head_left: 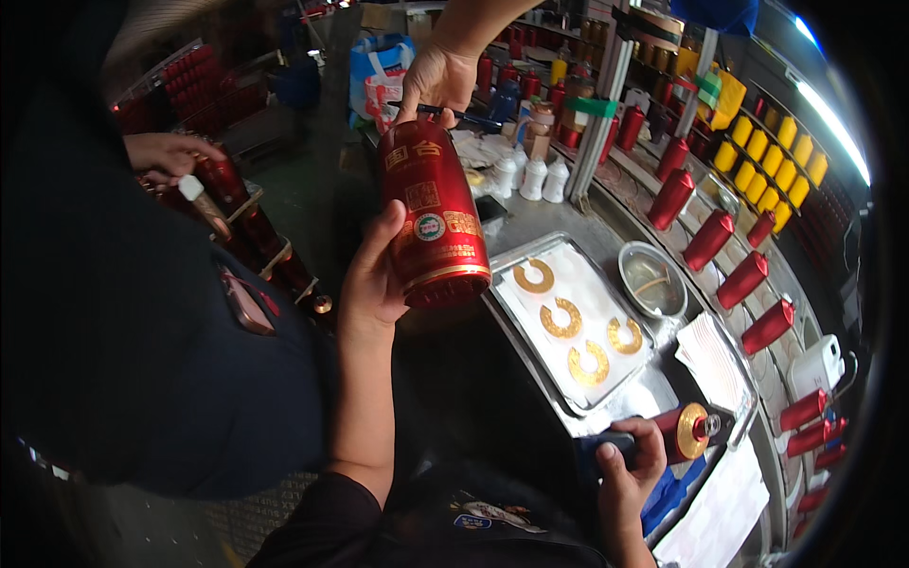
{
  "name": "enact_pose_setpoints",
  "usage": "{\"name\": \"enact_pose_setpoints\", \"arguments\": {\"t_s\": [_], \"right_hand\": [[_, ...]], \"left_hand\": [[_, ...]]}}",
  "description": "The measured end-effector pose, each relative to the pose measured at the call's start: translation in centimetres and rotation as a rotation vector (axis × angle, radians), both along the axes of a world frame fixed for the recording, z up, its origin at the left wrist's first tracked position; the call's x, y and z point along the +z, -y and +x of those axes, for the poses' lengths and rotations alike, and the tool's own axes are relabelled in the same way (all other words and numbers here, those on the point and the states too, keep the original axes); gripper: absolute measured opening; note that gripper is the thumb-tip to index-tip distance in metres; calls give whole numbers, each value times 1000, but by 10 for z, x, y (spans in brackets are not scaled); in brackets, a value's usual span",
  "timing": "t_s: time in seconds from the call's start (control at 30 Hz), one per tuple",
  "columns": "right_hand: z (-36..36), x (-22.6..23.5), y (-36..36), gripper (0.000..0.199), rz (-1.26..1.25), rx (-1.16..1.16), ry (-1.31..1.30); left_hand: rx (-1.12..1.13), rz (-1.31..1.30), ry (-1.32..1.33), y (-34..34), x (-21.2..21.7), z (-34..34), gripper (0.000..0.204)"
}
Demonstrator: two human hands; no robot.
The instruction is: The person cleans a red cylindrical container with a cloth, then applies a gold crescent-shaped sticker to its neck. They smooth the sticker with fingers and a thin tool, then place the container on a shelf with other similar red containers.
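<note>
A glossy red bottle [437, 185] with gold print and a gold band stands tilted in the middle of the view. My left hand [377, 275] grips its lower left side, thumb pressed on the front. Another person's hand [440, 80] reaches from above to the bottle's upper end, with a dark pen between its fingers. Over the bench at lower right, my right hand [630, 469] is closed round a dark blue object [604, 452] whose kind I cannot make out. Right beside those fingers lies a second red bottle [677, 433] with a gold collar and clear neck.
A metal tray [502, 312] holds several gold C-shaped pieces on white paper. Beside it are a metal bowl [653, 279] and stacked paper sheets [712, 360]. Red bottles [708, 239] line the conveyor at right. At left, a person [180, 312] in dark clothes stands by racked bottles.
</note>
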State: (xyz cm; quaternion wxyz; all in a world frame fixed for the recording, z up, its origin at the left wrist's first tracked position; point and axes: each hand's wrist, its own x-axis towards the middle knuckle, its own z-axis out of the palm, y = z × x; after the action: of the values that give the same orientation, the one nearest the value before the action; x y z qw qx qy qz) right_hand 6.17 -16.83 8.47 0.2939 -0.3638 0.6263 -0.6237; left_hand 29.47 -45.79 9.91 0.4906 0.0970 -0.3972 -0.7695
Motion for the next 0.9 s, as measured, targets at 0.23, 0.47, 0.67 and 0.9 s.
{"name": "enact_pose_setpoints", "arguments": {"t_s": [0.23, 0.47, 0.67, 0.9], "right_hand": [[13, 13, 6, 26, 39, 26, 61], [48, 41, 16, 37, 95, 37, 167], [69, 41, 37, 34, 36, -62, 79], [77, 14, 55, 29, -40, -117, -31]], "left_hand": [[-136, 142, -78, -24, -33, -17, 85], [-140, 197, -17, -55, -51, -16, 86], [-125, 143, 98, -61, -42, -10, 88], [-146, 59, 186, -63, -35, -21, 84]]}}
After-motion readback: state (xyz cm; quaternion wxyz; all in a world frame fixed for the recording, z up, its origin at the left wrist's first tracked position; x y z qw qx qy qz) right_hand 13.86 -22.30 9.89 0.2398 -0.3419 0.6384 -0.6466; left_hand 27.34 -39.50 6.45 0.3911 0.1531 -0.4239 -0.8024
